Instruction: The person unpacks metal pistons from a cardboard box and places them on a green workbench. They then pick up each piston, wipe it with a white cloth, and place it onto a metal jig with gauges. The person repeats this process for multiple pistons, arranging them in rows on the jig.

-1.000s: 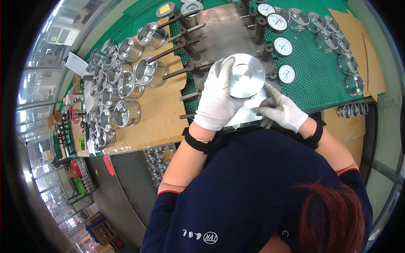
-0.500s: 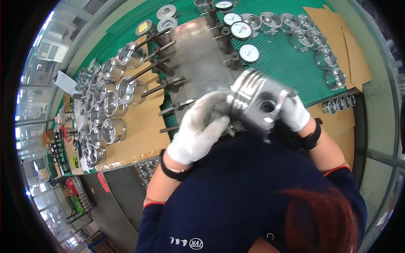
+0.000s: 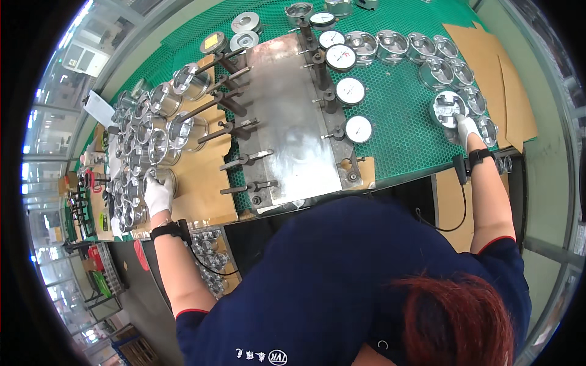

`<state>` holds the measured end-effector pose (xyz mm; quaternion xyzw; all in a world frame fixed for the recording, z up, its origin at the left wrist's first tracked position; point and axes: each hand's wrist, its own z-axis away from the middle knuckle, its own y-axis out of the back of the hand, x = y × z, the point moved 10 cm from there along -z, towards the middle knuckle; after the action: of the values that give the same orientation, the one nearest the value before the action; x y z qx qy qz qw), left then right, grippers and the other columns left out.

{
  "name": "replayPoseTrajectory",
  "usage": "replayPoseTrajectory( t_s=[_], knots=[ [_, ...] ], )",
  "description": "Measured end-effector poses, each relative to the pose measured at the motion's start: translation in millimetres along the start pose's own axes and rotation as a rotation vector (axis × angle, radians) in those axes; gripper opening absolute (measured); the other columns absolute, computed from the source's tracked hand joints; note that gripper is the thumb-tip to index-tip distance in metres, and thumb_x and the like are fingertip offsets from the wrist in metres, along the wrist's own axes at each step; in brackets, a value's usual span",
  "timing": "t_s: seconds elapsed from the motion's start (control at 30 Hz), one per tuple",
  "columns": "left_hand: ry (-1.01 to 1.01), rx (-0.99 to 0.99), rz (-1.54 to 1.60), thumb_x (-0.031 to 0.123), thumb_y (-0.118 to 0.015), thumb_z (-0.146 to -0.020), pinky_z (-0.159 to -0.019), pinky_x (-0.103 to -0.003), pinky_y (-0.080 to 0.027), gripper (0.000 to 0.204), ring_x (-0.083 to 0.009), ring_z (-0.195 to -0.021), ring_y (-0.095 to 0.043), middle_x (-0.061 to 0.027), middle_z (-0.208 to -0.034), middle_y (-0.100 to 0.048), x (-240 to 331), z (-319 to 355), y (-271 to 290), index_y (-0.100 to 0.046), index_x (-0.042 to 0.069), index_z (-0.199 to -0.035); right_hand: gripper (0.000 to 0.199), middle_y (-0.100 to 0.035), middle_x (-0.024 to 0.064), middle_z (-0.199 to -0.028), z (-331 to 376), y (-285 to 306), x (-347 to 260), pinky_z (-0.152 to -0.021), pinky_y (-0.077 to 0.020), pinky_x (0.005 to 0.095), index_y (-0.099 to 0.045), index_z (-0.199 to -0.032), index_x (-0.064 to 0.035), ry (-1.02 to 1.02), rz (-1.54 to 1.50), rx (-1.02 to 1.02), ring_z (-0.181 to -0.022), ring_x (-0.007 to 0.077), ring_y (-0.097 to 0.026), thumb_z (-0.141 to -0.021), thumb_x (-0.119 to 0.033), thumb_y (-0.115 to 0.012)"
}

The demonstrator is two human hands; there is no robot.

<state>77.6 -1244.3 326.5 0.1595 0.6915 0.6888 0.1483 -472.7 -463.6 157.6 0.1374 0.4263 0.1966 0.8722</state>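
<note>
My gloved right hand (image 3: 467, 129) grips a silver engine piston (image 3: 447, 108), its hollow side up, over the green mat at the right. Out to the left, my gloved left hand (image 3: 159, 194) has its fingers closed at the rim of another piston (image 3: 171, 182), which stands at the near edge of a crowded group on brown cardboard. The fingertips dip partly out of sight inside that piston. Between my hands lies a worn steel plate (image 3: 290, 122) with nothing resting on its middle. Dial gauges (image 3: 350, 91) line its right side, and clamp-like stops (image 3: 235, 129) its left.
More pistons (image 3: 392, 46) stand along the back and right of the green mat (image 3: 397, 128). Cardboard sheets (image 3: 488, 73) lie at the right edge. Discs (image 3: 245, 22) sit behind the plate. Below the bench at left, small metal parts (image 3: 210, 250) fill a tray.
Both hands have parted from over the plate. The right carried the piston to the mat at the right; the left let go of it and reached a piston at the left.
</note>
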Motion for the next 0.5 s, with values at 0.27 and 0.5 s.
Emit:
replayPoseTrajectory(
  t_s=[0.27,0.5],
  knots=[
    [0.046,0.185,0.002,0.045,-0.068,-0.086,-0.093,-0.047,-0.051,0.059,-0.0424,-0.105,-0.067,-0.0276,-0.107,-0.07,19.9,18.4,11.4,-0.06,0.0,-0.125,0.056,-0.066,0.0194,-0.116,-11.5,0.7,7.0,-0.069,-0.0616,0.0452,-0.055,-0.131,-0.0031,0.167,-0.405,0.147,-0.086,0.0334,-0.071,-0.099,-0.049,-0.056],
    [0.122,-0.072,0.384,0.042,-0.064,-0.093,-0.076,-0.044,-0.054,0.048,-0.0355,-0.082,-0.07,-0.0234,-0.097,-0.07,-29.3,59.2,-13.3,-0.067,-0.005,-0.102,0.078,-0.067,0.0134,-0.116,140.3,-60.1,-63.8,-0.073,-0.0597,0.0337,-0.021,-0.158,-0.004,0.467,-0.454,-0.04,-0.081,0.0195,-0.069,-0.097,-0.026,-0.065]
  ],
)
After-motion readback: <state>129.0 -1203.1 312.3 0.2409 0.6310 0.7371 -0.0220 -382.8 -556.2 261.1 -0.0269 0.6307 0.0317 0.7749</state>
